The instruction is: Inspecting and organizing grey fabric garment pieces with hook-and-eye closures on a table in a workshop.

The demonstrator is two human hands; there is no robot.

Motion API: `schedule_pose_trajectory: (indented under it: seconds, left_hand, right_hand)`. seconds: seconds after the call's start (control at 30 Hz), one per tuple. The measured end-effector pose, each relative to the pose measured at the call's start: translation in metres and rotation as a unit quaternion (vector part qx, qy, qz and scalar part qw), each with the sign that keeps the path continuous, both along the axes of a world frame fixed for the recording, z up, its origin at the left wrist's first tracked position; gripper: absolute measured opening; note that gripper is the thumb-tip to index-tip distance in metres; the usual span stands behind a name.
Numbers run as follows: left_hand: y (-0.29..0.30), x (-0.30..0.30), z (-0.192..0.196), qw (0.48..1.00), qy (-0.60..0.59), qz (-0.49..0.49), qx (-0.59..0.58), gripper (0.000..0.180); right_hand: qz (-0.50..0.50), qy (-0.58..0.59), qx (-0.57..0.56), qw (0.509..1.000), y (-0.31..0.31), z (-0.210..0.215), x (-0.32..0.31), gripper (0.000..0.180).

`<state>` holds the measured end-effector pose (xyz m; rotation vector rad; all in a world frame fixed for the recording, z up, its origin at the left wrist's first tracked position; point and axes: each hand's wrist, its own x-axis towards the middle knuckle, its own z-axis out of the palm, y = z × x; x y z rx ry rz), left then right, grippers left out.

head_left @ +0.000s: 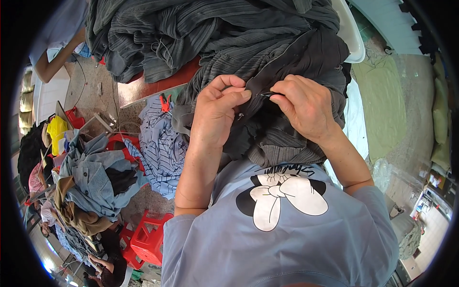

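A dark grey ribbed garment [306, 55] lies gathered over my lap and up against the table edge, its smooth darker inner side turned up. Thumb and forefinger of my left hand [213, 112] pinch a seam of it. Just to the right, my right hand [308, 107] is closed on a small pointed metal tool [266, 94], whose tip reaches toward the cloth by the left fingertips. Most of the tool is hidden in the fingers, so its kind cannot be told. A few pale thread ends [240, 115] show on the fabric below.
More dark grey ribbed garments [158, 36] heap on a red-brown table [160, 83]. Left are a blue striped cloth [162, 143], piled clothes [91, 167] and red stools [149, 237]. A white bin [355, 36] stands at right. Other people [107, 263] work at left.
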<state>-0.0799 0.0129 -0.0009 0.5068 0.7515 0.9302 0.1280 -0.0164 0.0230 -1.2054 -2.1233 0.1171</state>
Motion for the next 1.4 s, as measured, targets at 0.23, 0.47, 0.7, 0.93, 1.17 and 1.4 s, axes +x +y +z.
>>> schedule_pose_trajectory:
  seconds: [0.23,0.47,0.7,0.93,1.17,1.4]
  left_hand:
    - [0.000,0.001,-0.001,1.000,0.007,-0.002,0.001,0.022]
    - [-0.001,0.000,-0.001,1.000,0.020,-0.002,0.000,0.023]
    - [-0.001,0.001,0.001,1.000,0.022,-0.003,-0.003,0.023]
    - [-0.001,0.000,-0.005,1.000,0.024,-0.009,0.002,0.021]
    - [-0.001,0.001,0.007,0.997,0.000,-0.051,-0.054,0.026]
    - [-0.007,-0.008,-0.005,0.996,0.015,-0.086,-0.032,0.018]
  right_hand:
    - [0.000,-0.018,-0.020,1.000,0.001,0.000,-0.001,0.021]
    - [0.043,-0.008,-0.008,0.999,-0.002,0.002,0.002,0.024]
    - [0.002,-0.013,-0.013,1.000,0.000,0.000,0.001,0.021]
    - [0.032,-0.026,0.017,0.999,-0.003,0.002,0.001,0.023]
    - [0.104,0.065,-0.013,0.992,-0.008,0.004,0.014,0.028]
    - [0.021,0.001,-0.127,0.992,0.002,0.009,0.024,0.041]
